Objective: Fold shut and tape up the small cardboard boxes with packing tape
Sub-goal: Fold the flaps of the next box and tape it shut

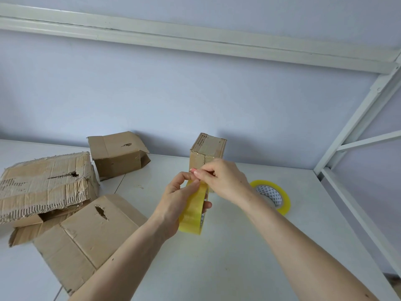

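My left hand (176,200) grips a yellowish roll of packing tape (193,210), held on edge above the white table (238,257). My right hand (223,179) pinches at the top of that roll, fingertips meeting the left thumb where the tape end lies. Directly behind the hands stands a small closed cardboard box (207,152), upright on the table. The lower part of that box is hidden by the hands.
A second tape roll (273,195) lies flat to the right. On the left sit three more boxes: a torn one (46,183), an open-flapped one (118,154) at the back, and a tipped one (86,233) in front. A white metal frame (358,118) borders the right side.
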Demonstrator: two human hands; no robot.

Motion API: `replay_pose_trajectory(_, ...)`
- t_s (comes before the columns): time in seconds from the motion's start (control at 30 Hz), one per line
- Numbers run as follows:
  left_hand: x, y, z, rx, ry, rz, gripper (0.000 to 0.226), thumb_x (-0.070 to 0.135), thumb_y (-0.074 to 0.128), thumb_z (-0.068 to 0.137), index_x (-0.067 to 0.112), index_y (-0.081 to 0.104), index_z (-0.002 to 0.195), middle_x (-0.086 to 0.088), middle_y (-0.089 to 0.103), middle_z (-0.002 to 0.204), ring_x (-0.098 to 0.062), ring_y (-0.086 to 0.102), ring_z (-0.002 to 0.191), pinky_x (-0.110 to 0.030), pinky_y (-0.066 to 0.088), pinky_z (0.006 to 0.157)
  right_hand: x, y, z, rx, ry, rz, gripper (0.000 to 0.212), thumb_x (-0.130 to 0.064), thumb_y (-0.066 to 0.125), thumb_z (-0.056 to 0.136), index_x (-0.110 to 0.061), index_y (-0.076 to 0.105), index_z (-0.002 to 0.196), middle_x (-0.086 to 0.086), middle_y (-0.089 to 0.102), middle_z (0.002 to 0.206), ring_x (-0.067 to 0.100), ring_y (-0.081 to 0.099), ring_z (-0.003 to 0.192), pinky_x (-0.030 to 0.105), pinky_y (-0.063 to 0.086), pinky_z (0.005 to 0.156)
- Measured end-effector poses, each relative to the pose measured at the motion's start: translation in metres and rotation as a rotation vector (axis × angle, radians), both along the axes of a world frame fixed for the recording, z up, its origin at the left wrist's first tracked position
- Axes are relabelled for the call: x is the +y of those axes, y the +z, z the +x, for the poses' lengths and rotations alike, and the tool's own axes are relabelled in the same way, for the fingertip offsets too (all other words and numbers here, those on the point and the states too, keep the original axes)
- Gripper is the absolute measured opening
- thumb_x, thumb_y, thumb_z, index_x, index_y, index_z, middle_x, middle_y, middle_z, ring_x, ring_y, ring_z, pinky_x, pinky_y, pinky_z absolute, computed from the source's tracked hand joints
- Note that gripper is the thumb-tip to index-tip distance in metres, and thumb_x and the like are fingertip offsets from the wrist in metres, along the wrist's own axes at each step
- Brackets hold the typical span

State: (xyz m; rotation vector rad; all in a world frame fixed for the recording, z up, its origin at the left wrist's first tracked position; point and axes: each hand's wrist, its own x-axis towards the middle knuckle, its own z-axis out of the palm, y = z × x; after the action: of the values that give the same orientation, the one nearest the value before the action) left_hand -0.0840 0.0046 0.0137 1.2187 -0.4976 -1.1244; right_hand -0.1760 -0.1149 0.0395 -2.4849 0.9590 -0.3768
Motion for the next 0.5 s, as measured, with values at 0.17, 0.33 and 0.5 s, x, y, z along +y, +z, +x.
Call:
replay_pose_trajectory(0.17, 0.002, -0.003, -0.002, -0.037, 0.005, 0.013, 0.005, 0.019, 0.06, 0.1, 0.016, 0.058, 0.097, -0.017, 0.068, 0.089, -0.027, 0.07, 0.062, -0.034, 0.056, 0.059, 0.0, -0.001, 0.0, -0.073, -0.038, 0.044, 0.045, -0.054, 0.06, 0.094, -0.011, 0.072, 0.085, 0.001, 0.052, 0.061, 0.017, 0.049, 0.062, 0.033, 0.038, 0.058)
replay_pose_trajectory(0.33, 0.006, 0.003, -0.002, -0.111, 0.038, 0.03, 0.045, 0.011, 0.069, 0.093, 0.025, 0.038, 0.122, -0.017, 0.069, 0.095, -0.025, 0.072, 0.06, -0.032, 0.057, 0.053, -0.005, 0.01, -0.006, -0.236, -0.115, 0.476, 0.023, -0.036, 0.077, 0.086, -0.014, 0.074, 0.09, -0.001, 0.062, 0.061, 0.01, 0.048, 0.042, 0.024, 0.037, 0.046)
replay_pose_trajectory(0.5, 0.004, -0.005, 0.002, -0.168, 0.011, 0.04, 0.063, 0.015, 0.077, 0.086, 0.026, 0.032, 0.129, -0.013, 0.074, 0.106, -0.036, 0.076, 0.082, -0.055, 0.056, 0.09, -0.008, 0.017, -0.011, -0.038, -0.171, 0.699, 0.03, -0.041, 0.079, 0.084, -0.016, 0.063, 0.091, 0.005, 0.073, 0.083, 0.017, 0.071, 0.069, 0.028, 0.056, 0.056)
